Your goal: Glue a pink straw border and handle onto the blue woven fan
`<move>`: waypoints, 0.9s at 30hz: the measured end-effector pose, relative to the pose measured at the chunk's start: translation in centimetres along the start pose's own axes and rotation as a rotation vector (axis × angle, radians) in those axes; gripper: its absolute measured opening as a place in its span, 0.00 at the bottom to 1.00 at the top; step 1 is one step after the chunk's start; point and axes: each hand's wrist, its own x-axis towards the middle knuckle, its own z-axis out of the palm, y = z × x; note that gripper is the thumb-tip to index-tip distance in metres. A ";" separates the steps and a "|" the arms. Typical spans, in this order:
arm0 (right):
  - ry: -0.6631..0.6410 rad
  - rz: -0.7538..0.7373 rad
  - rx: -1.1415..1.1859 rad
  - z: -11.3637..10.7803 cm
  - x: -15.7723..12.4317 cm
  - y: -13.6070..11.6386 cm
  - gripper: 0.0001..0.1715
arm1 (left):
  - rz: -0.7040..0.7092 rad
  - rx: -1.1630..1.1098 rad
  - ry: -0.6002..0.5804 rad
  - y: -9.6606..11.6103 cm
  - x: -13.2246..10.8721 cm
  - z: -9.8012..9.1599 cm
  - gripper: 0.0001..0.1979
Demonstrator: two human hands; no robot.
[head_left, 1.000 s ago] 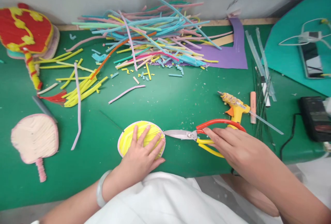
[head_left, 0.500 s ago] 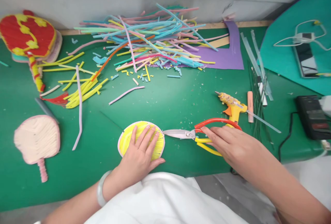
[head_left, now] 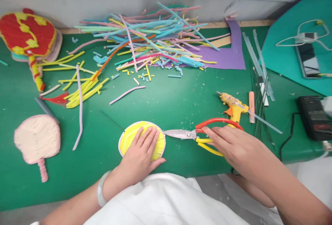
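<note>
My left hand (head_left: 142, 153) lies flat, fingers stretched out, on a yellow oval fan piece (head_left: 129, 137) near the front edge of the green table (head_left: 166, 107). My right hand (head_left: 233, 147) rests with extended fingers on the handles of red and yellow scissors (head_left: 197, 135). The scissors lie on the table with their closed blades pointing left, tips almost touching the yellow piece. A yellow glue gun (head_left: 234, 106) lies just behind the scissors.
A heap of coloured strips (head_left: 153, 41) covers the back middle, over a purple sheet (head_left: 230, 57). A red and yellow fan (head_left: 27, 38) and a cream fan (head_left: 37, 140) lie at left. Clear glue sticks (head_left: 255, 60), a phone (head_left: 307, 60) and a power strip (head_left: 313, 117) are at right.
My left fingers have drawn closer together on the yellow piece. The right hand stays on the scissor handles. The view shifted slightly.
</note>
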 end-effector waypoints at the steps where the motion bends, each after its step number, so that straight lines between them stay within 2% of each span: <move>1: 0.004 -0.005 -0.016 0.1 0.0 0.0 0.27 | 0.001 -0.007 -0.001 0.0 0.0 -0.1 0.38; 4: -0.006 -0.009 -0.047 0.4 -0.1 -0.1 0.26 | -0.012 -0.053 0.015 -0.2 0.0 -0.3 0.35; 9: -0.005 -0.004 -0.048 0.3 -0.2 -0.3 0.25 | -0.098 -0.081 0.110 -0.4 0.0 -0.6 0.29; 19: -0.036 0.044 0.015 0.6 -0.6 -0.2 0.25 | -0.097 -0.013 0.067 -0.6 0.1 0.0 0.28; 27: -0.033 0.043 0.033 0.5 -0.5 -0.3 0.28 | -0.099 -0.014 0.092 -0.6 0.3 -0.1 0.27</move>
